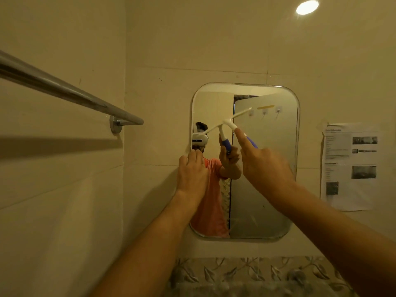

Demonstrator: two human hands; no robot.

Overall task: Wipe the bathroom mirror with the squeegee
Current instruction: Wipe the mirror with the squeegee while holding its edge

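A rounded rectangular mirror [263, 200] hangs on the beige tiled wall. My right hand [264, 166] grips a white squeegee [230, 123] with a blue-purple handle, my index finger stretched along its neck. The blade lies tilted against the upper middle of the glass, its left end lower than its right. My left hand [192, 170] rests on the mirror's left edge, fingers curled over the rim. The glass reflects a person in an orange shirt and an open door.
A chrome towel bar [64, 91] juts out from the left wall at head height. A printed paper sheet [350, 166] is taped to the wall right of the mirror. A leaf-patterned tile border [257, 273] runs below. A ceiling light [307, 7] glows at the top right.
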